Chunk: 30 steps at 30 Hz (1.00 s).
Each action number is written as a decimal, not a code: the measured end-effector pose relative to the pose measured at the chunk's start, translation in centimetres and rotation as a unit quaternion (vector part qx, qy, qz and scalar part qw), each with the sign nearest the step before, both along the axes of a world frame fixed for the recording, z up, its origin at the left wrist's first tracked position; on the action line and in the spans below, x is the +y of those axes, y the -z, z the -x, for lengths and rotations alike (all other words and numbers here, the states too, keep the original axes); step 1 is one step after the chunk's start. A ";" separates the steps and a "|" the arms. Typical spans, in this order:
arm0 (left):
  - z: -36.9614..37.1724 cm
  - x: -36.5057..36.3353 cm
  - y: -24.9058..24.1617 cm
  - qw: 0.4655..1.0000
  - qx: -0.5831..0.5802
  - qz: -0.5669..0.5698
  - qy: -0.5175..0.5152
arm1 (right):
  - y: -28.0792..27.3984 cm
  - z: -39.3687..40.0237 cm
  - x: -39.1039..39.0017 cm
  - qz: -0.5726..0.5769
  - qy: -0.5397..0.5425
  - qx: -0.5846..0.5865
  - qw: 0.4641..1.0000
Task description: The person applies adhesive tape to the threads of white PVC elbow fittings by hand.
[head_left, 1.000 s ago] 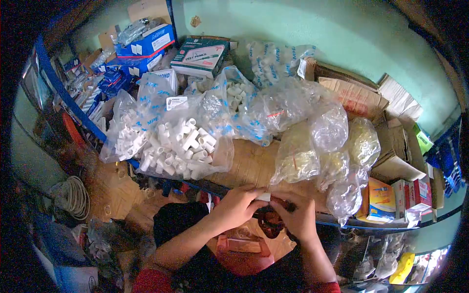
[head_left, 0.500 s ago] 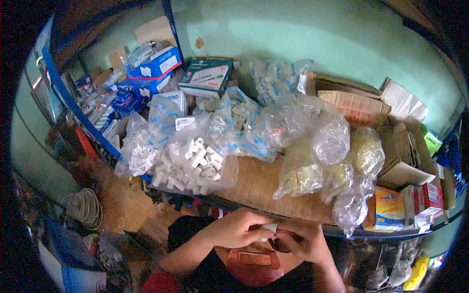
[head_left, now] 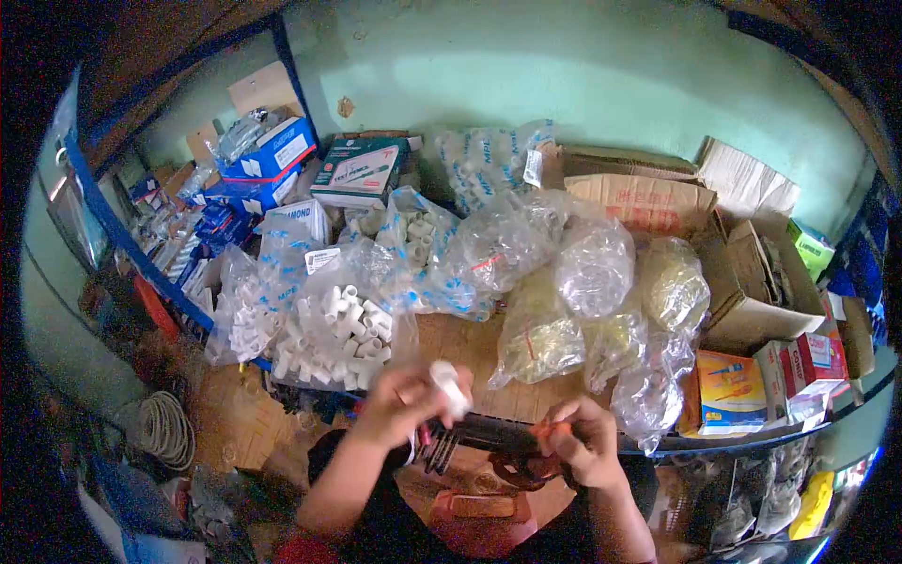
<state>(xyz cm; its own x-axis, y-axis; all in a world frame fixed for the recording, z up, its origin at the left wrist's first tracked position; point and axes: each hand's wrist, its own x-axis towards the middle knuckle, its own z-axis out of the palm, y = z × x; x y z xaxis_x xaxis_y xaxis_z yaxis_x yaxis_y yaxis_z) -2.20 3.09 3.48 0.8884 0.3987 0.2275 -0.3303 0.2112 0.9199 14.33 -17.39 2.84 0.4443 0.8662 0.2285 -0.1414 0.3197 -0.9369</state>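
My left hand (head_left: 399, 411), blurred by motion, grips a white plastic pipe fitting (head_left: 451, 389) raised over the front edge of the shelf. To the right, the fingers of my right hand (head_left: 587, 440) are pinched together around something small and orange-looking (head_left: 552, 430); I cannot tell what it is. Below the hands, a dark looped strap-like thing (head_left: 526, 472) overlaps the shelf edge in this view. Just beyond my left hand lies a clear plastic bag (head_left: 402, 331) with many white pipe fittings (head_left: 349, 329) showing through it.
Crumpled clear bags (head_left: 594, 268) cover the middle of the cardboard-topped shelf (head_left: 451, 350). Cardboard boxes (head_left: 766, 315) and an orange-yellow box (head_left: 731, 390) stand at the right. A green test pencil box (head_left: 362, 171) and blue boxes (head_left: 282, 150) sit at the back left.
My hands have moved apart from their close position together. The white fitting has risen up and left with my left hand. The camera view has shifted slightly right.
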 end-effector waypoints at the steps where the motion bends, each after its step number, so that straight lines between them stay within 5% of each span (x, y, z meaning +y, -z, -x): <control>1: -0.1 0.9 -1.7 0.998 0.014 -0.020 -0.066 | -0.7 -0.1 0.0 0.038 0.017 0.013 0.999; 4: -1.7 5.2 -6.4 0.936 0.028 -0.237 -0.260 | 0.1 -0.9 0.6 0.055 0.047 0.009 0.997; 8: -6.3 13.0 -7.4 0.778 0.184 -0.538 -0.267 | 1.0 -0.8 1.7 0.078 0.101 -0.007 0.992; 10: -8.3 16.2 -5.7 0.718 0.235 -0.623 -0.202 | 1.2 -0.7 1.8 0.070 0.116 -0.051 0.989; 13: -9.9 17.3 -4.5 0.575 0.259 -0.727 -0.271 | 1.0 -0.6 1.9 0.085 0.130 -0.073 0.985; 16: -10.4 16.2 -5.5 0.495 0.383 -0.702 -0.340 | 1.2 -0.6 1.9 0.096 0.119 -0.084 0.985; 20: -9.4 16.8 -3.9 0.526 0.248 -0.753 -0.308 | 0.5 -0.5 1.3 0.108 0.110 -0.093 0.984; 27: -10.2 19.4 -6.1 0.587 0.441 -0.678 0.039 | 0.9 -0.3 1.7 0.098 0.091 -0.087 0.987; 30: -10.3 19.3 -5.3 0.593 0.431 -0.678 0.054 | 1.1 -0.2 1.9 0.091 0.088 -0.072 0.989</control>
